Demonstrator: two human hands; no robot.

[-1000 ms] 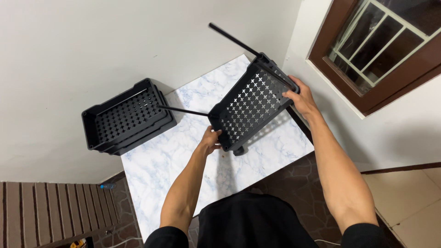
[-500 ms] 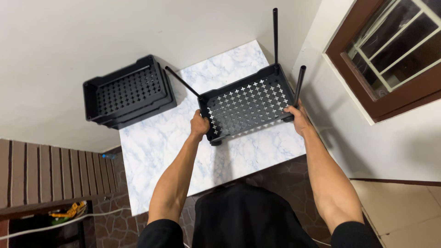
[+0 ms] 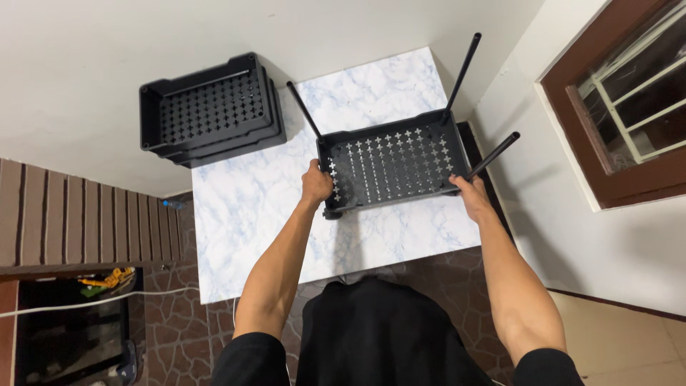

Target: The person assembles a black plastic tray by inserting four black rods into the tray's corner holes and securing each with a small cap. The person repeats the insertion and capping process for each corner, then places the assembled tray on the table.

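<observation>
Item: black plastic basket tray (image 3: 391, 166), rectangular, shallow-walled, its floor pierced by regular rows of cross-shaped cut-outs through which the pale surface below shows. Three thin black poles (image 3: 461, 77) rise from its corners: one at the far left corner, one at the far right corner, one at the near right corner, all splaying outward in this view. A small dark caster (image 3: 331, 213) shows under the near left corner. The tray sits level over the far right part of the marble-patterned table (image 3: 257, 214), white with blue-grey veining; whether it rests on the top or is held just above it cannot be told.

Left hand (image 3: 316, 184): curled around the tray's left short wall, fingers wrapped over the rim, thumb on the outside.

Right hand (image 3: 471, 196): closed on the tray's near right corner, just below the base of the near right pole, fingers gripping the rim.

Left of the tray, beyond the table's far left corner: a stack of matching black trays (image 3: 211, 111), nested, with the same perforated floor, lying against the white wall (image 3: 86, 64).

Right of the tray, past the table edge: a brown-framed window (image 3: 622, 107) with a pale grille.

Near side of the tray, beneath the table: dark stone-pattern floor (image 3: 179, 329).
</observation>
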